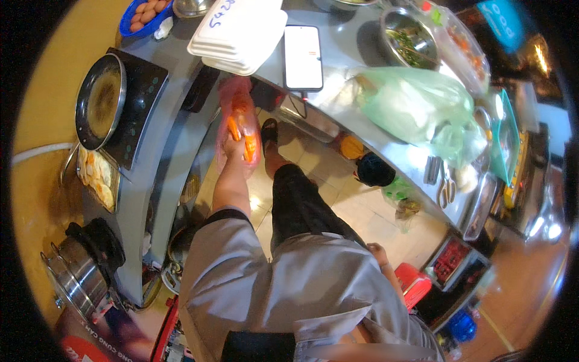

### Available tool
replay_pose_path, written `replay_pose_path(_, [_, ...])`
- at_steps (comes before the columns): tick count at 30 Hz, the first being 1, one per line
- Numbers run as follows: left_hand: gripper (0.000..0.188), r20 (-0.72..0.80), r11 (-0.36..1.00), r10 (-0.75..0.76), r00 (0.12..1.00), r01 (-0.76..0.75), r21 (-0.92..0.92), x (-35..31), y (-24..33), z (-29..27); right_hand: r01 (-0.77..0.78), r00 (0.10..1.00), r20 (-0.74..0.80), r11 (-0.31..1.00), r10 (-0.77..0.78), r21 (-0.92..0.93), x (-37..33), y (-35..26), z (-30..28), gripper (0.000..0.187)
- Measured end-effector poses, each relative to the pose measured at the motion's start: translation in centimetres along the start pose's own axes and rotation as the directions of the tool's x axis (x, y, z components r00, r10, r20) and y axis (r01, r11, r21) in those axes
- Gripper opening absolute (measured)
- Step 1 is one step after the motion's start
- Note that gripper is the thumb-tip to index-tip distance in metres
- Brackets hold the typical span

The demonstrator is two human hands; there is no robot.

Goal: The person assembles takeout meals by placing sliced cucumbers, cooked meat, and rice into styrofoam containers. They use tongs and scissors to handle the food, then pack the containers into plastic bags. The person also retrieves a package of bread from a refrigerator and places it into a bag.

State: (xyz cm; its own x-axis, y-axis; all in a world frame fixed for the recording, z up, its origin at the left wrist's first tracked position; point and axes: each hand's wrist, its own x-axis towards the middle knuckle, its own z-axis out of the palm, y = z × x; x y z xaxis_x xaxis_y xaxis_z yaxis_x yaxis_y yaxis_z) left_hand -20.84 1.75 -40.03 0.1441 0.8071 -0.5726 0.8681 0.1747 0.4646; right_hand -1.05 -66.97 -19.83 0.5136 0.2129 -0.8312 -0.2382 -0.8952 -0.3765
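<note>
My left arm reaches forward, and my left hand (233, 148) is closed on a pinkish see-through plastic bag (223, 123). Inside the bag lie long orange pieces that look like carrots (250, 148). The bag hangs over the floor, just below the counter edge. My right hand (379, 254) is down by my right side, its fingers curled in, with nothing visible in it. A red plastic object (413, 286) is close to it.
A frying pan (101, 102) rests on a black cooktop at left, beside a tray of fried eggs (99, 181). White food boxes (241, 33), a phone (303, 60) with a cable, a green plastic bag (416, 108), scissors (446, 187) and a bowl of greens (407, 39) occupy the counter.
</note>
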Motion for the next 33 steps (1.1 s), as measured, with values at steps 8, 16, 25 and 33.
replay_pose_path(8, [0.077,0.035,0.963,0.266,0.963,-0.267,0.034,-0.1,-5.5,-1.7,0.191,0.981,0.008,0.967,-0.193,-0.166,8.8,-11.5,-0.7,0.035])
replay_pose_path(16, [0.045,0.505,0.984,0.177,0.845,-0.142,-0.109,-7.8,-11.7,5.3,0.645,0.736,0.349,0.757,-0.580,-0.105,16.2,-39.6,18.9,0.055])
replay_pose_path(25, [0.051,0.490,0.882,0.199,0.849,0.062,-0.467,-17.4,-2.8,-6.0,0.632,0.773,0.450,0.475,-0.448,-0.613,15.2,-52.3,28.4,0.044])
replay_pose_path(33, [0.052,-0.041,0.989,0.082,0.996,-0.086,-0.119,-5.3,2.0,-7.8,0.797,0.567,0.198,0.471,-0.800,-0.379,23.1,-46.8,28.0,0.036])
